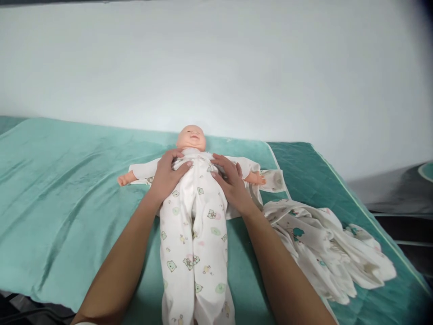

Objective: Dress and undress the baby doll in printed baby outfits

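Observation:
A baby doll (191, 136) lies on its back on a teal blanket (67, 189), arms spread out. It wears a white printed sleepsuit (192, 234). My left hand (168, 176) rests on the left side of the doll's chest, with the thumb and fingers curled onto the cloth near the collar. On the right side of the chest lies my right hand (230, 180), its fingers laid flat on the suit.
A crumpled white printed cloth (324, 248) lies on the blanket to the right of the doll. A white wall (216, 63) rises behind the bed. The bed's right edge (382, 230) drops to a dark floor.

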Tool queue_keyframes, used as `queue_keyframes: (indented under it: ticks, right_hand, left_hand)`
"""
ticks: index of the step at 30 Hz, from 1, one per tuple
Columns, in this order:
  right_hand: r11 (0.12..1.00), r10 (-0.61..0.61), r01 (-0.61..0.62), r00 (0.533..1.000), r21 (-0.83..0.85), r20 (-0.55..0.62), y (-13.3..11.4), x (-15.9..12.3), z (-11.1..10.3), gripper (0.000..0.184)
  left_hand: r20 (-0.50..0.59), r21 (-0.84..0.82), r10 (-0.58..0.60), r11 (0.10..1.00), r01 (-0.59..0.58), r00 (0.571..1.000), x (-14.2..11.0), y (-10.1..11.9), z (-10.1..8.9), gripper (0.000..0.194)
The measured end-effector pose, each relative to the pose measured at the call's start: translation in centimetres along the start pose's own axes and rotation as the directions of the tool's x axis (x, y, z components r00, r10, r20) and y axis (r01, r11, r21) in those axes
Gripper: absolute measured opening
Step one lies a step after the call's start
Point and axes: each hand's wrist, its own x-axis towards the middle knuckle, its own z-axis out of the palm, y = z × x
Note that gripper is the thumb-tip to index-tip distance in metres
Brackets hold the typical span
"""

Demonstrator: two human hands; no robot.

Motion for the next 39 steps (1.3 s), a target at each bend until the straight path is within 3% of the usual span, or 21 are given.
queue_keyframes:
  ticks: [9, 15, 20, 26, 30, 35, 39]
  right_hand:
    - [1.0, -0.018, 0.017, 1.0, 0.008, 0.003, -1.5, -0.6, 0.8, 0.048]
    - [0.996, -0.085, 0.085, 0.996, -0.033, -0.006, -1.6, -0.7, 0.6, 0.045]
    - [0.988, -0.149, 0.149, 0.989, -0.042, 0.008, -2.3, -1.0, 0.5, 0.038]
    - [0.983, -0.183, 0.183, 0.983, 0.002, 0.011, -3.5, -3.0, -0.1, 0.029]
    - [0.977, -0.208, 0.209, 0.978, 0.037, -0.024, -2.6, -5.8, -1.2, 0.029]
    - [0.971, -0.174, 0.177, 0.984, 0.162, -0.029, -1.6, -8.4, -1.6, 0.031]
    - [0.974, -0.162, 0.158, 0.987, 0.163, 0.008, -1.9, -8.3, -1.2, 0.039]
  left_hand:
    - [0.106, 0.073, 0.166, 0.982, -0.175, 0.98, -0.6, 0.9, -0.1, 0.023]
    - [0.101, 0.136, 0.315, 0.935, -0.327, 0.944, -0.7, 0.9, 0.3, 0.028]
    - [0.071, 0.35, 0.56, 0.761, -0.547, 0.825, -0.7, 0.4, 0.8, 0.037]
    - [0.145, 0.567, 0.677, 0.541, -0.622, 0.721, -0.7, -0.9, 0.3, 0.038]
    - [0.166, 0.615, 0.644, 0.524, -0.589, 0.746, -0.8, -1.7, -0.1, 0.035]
    - [0.123, 0.617, 0.543, 0.614, -0.493, 0.831, -1.1, -1.8, -0.1, 0.025]
    - [0.056, 0.584, 0.484, 0.694, -0.422, 0.873, -1.2, -1.8, 0.1, 0.021]
